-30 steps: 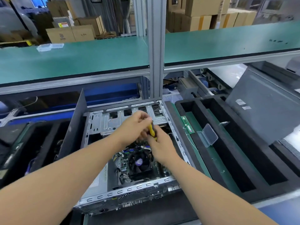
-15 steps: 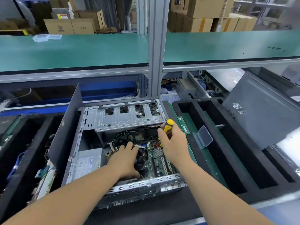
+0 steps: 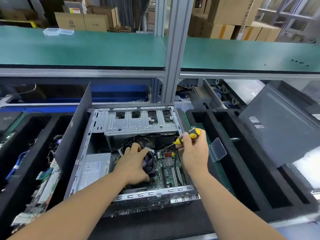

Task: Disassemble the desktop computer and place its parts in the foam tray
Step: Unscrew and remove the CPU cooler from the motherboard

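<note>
At the centre of the workbench lies the desktop computer (image 3: pixel 133 163), its case open on top with the motherboard (image 3: pixel 170 168), the silver power supply (image 3: pixel 94 168) and a metal drive cage (image 3: pixel 141 122) exposed. Over the dark cooler fan (image 3: pixel 149 161) rests the person's left hand (image 3: pixel 134 164), fingers spread and curved down around the fan's far and near edges. Just right of it, the right hand (image 3: pixel 194 153) grips a yellow-and-black screwdriver (image 3: pixel 187 137) by the handle; the shaft slants down and left, its tip near the board just beyond the fan, though whether it touches anything cannot be told. A dark side panel (image 3: pixel 74 141) stands tilted against the case's left edge.

Right of the case sits the black foam tray (image 3: pixel 242 170) with long slots running near to far; a small clear plastic box (image 3: pixel 218 149) stands on the green strip at its left side, and a large grey panel (image 3: pixel 280 129) leans over its far right corner. Left of the case, another black foam tray (image 3: pixel 15 179) holds circuit boards (image 3: pixel 46 184) and a blue cable (image 3: pixel 16 165). Beyond, a grey metal post (image 3: pixel 174 54) rises past a green shelf (image 3: pixel 86 47), with cardboard boxes (image 3: pixel 81 20) stacked behind it.
</note>
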